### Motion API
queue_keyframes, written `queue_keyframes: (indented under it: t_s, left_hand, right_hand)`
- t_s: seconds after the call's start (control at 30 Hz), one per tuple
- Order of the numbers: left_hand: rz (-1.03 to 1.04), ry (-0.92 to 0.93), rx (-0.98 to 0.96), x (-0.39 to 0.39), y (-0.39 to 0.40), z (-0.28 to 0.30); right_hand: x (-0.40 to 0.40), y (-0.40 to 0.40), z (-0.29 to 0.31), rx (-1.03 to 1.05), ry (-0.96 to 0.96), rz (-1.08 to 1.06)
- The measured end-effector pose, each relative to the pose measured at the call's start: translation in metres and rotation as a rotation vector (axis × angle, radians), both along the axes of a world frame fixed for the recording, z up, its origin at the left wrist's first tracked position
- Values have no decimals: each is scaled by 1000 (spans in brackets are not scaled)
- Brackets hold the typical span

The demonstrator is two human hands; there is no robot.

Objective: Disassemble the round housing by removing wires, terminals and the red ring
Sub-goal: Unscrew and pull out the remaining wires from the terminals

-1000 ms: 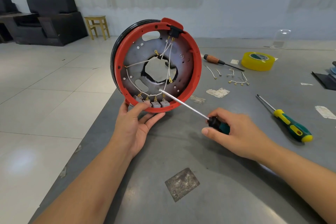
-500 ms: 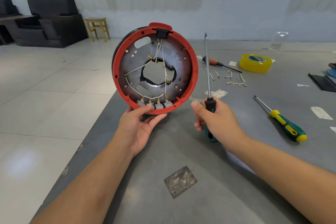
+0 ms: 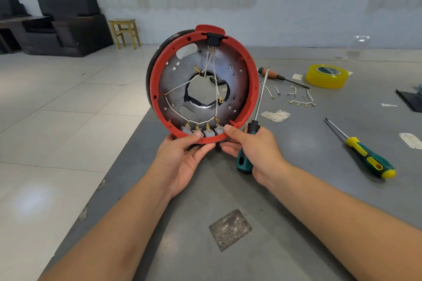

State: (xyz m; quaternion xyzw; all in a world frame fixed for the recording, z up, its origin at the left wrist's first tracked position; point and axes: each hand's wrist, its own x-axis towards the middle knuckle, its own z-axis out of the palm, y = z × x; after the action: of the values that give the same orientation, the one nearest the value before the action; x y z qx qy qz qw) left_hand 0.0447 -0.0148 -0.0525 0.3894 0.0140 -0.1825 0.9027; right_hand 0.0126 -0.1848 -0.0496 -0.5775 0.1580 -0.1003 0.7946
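Observation:
The round housing stands upright on its edge at the grey table's left side, its red ring facing me. White wires with gold terminals cross the metal plate inside, running down to several grey terminal blocks at the bottom. My left hand holds the ring's lower edge, thumb on the blocks. My right hand grips a green-handled screwdriver, shaft pointing up beside the ring, and its thumb touches the rightmost block.
Removed wires with terminals lie on the grey table to the right. A second green-and-yellow screwdriver, an orange-handled screwdriver and a yellow tape roll also lie there. The table's left edge runs close under the housing.
My right hand drew the screwdriver tip out of the housing, turned the shaft upright, then moved left until its thumb reached the terminal blocks. The housing tilted more upright.

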Motion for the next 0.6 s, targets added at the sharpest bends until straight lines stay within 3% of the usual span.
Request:
queue_keyframes:
  t_s: [0.6]
  left_hand:
    - [-37, -16, 223, 0, 0, 4]
  right_hand:
    - [5, -10, 3, -74, 44, -8]
